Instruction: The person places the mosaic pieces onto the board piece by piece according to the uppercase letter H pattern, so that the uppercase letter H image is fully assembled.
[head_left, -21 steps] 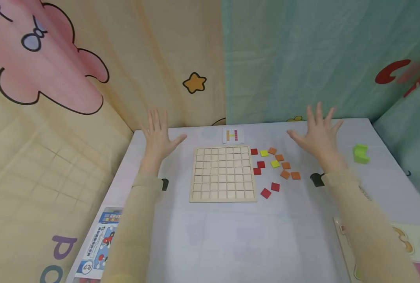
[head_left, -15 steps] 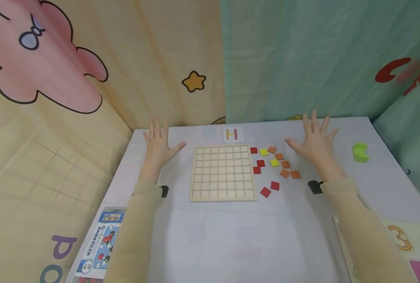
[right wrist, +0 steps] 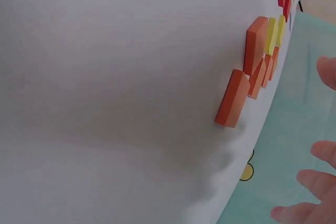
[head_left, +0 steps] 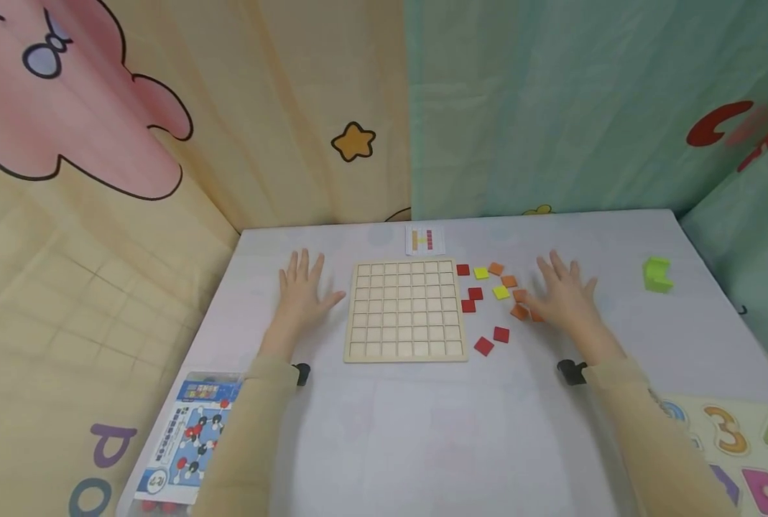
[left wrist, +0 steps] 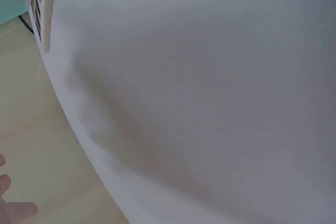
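Observation:
A square wooden grid board (head_left: 406, 310) lies on the white table between the two hands. My left hand (head_left: 301, 298) is spread just left of the board, its thumb pointing at the board's edge and nothing held. On the other side, my right hand (head_left: 567, 298) is spread beside the loose tiles, its thumb overlapping some orange ones in the head view. Several red tiles (head_left: 483, 346), two yellow tiles (head_left: 501, 292) and several orange tiles (right wrist: 232, 98) lie flat to the right of the board. Fingertips of each hand show at the edge of its wrist view.
Behind the board lies a pattern card (head_left: 425, 240). A light-green block (head_left: 657, 275) sits at the right. A boxed molecule set (head_left: 190, 438) lies front left, a number puzzle board (head_left: 729, 431) front right. Printed curtains (head_left: 280, 108) hang behind and beside the table.
Both hands have come down and nearer, from raised and spread beyond the board to low beside it. The head view has tilted slightly. The tiles and board stay in place.

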`<state>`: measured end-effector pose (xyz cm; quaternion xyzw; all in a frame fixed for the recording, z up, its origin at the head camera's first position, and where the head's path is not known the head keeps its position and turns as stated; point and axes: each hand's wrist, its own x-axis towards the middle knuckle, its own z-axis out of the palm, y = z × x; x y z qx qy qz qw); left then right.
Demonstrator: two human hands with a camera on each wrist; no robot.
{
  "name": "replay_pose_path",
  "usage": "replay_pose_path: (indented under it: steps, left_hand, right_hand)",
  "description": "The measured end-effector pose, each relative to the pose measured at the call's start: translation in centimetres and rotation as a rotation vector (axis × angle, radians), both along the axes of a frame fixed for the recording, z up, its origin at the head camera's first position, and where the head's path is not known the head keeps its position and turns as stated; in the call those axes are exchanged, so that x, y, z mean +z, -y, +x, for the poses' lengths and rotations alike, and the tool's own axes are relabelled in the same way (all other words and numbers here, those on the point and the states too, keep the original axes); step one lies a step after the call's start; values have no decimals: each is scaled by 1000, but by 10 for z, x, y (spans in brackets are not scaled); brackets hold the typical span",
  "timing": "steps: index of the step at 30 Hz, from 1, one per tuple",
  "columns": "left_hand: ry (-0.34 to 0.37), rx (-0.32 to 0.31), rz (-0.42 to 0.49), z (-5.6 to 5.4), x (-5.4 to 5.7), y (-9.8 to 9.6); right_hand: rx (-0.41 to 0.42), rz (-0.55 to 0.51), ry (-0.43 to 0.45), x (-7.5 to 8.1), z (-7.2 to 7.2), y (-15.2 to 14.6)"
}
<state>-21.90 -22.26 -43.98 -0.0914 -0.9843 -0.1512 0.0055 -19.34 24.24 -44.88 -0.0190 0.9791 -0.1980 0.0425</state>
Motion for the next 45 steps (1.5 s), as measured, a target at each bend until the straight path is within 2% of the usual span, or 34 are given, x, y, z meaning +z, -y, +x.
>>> replay_pose_path:
  steps: [6,9,13,16,22,30,40,45]
  left_hand:
    - [84,-29,1,4,-11,-3]
    - [136,-43,42,6,-15,-4]
    - [237,-48,96,10,-20,-6]
    - [290,-56,108,12,-22,-9]
    - [306,-101,75,13,-23,-13]
    - [307,-137,-23,12,-22,-13]
    - [368,-160,-48,6,-24,-13]
    - [373,-175,-51,6,-22,-12]
  right_hand:
    - [-10,-91,109,-4,13,0]
    - [-37,-157,149,-5,17,-1]
    - [-75,-250,183,-7,20,-6]
    - [-81,-279,201,-9,20,-8]
    - [-80,-275,217,-12,17,-8]
    - [-63,-256,155,-16,18,-10]
    - [-66,-260,196,-16,15,-9]
    - [-100,-284,245,-15,10,-7]
